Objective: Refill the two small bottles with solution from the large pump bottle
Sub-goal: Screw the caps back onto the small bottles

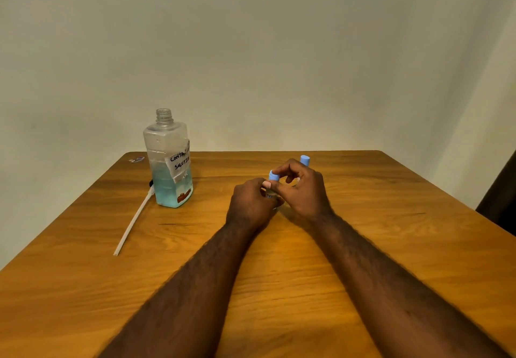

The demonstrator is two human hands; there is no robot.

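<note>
Large bottle (169, 159) left on table (279, 287); near bottle (271, 174) centre; far bottle (305, 159) behind-right.

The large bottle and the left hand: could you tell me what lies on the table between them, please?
Only bare table shows between the large bottle and the left hand, in the head view.

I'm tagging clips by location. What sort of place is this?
Likely a plain home or office room, not a lab: wooden table by a bare wall, with a hand-labelled large bottle.
</note>
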